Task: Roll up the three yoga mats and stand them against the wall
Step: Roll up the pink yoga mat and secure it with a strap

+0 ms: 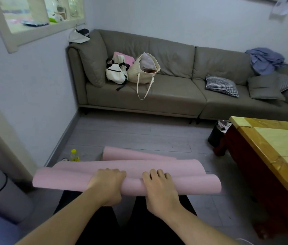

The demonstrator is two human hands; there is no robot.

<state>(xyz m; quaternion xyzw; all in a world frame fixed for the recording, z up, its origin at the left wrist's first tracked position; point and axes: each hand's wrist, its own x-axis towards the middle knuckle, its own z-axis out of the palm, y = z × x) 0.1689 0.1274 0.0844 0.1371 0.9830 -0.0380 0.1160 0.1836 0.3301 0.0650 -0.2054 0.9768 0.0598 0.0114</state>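
Note:
A pink yoga mat (pixel 63 179) lies across my lap, loosely rolled into a wide tube with folds. My left hand (pixel 107 185) grips the roll near its middle, fingers curled over the top. Just to the right, my right hand (pixel 159 188) grips the same roll, fingers bent over its upper edge. Behind it, a further pink mat layer (pixel 130 153) lies on the grey floor; I cannot tell whether it is the same mat or another one.
A grey sofa (pixel 175 92) with bags and cushions runs along the far wall. A wooden table (pixel 263 147) stands at the right, a black bin (pixel 215 133) beside it. A yellow-capped bottle (pixel 74 155) stands near the left wall (pixel 25 89). Open floor lies ahead.

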